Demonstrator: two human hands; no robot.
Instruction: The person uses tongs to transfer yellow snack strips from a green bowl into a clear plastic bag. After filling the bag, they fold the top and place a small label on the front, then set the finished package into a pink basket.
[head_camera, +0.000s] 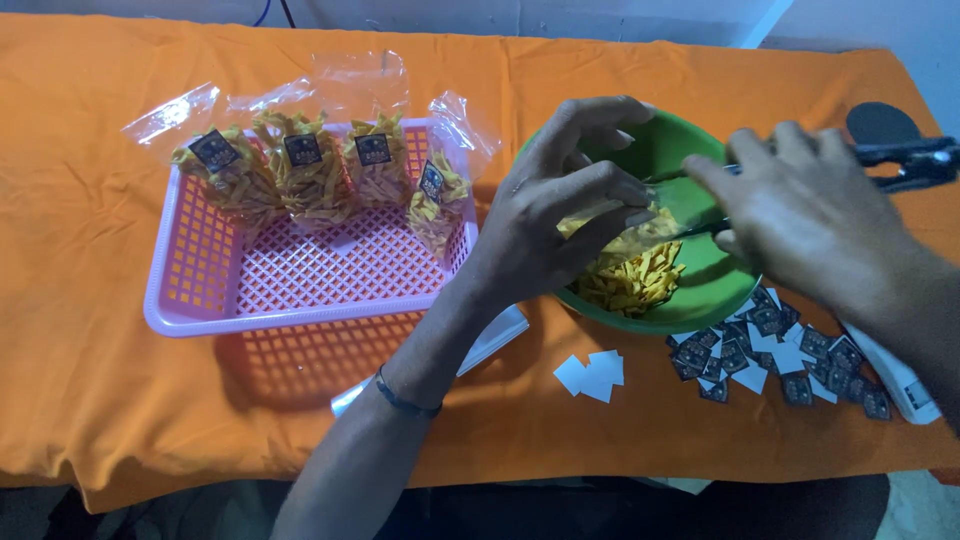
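Right of centre in the head view, the left hand (560, 215) reaches in from the bottom edge over the rim of a green bowl (690, 305), its fingers curled and pinching the mouth of a clear plastic bag (625, 215) held just above the snacks. The bowl holds a heap of yellow-orange snack sticks (632, 275) on its near side. The right hand (800, 205) comes in from the right edge, fingers bent over the bowl's far side; it seems to grip a thin metal utensil (690, 232) that points toward the bag, though the grip itself is hidden behind the knuckles. A dark wristband (403, 400) circles the left wrist.

Left of centre sits a pink lattice basket (200, 300), and four filled snack packets (310, 170) with small dark labels lean in a row against its far wall. Below the bowl, toward the lower right, a scatter of small dark label cards (775, 350) lies on the orange cloth (100, 400), with a few white cards (592, 375) just left of them. A black tool (905, 155) lies at the upper right edge, partly behind the right hand.
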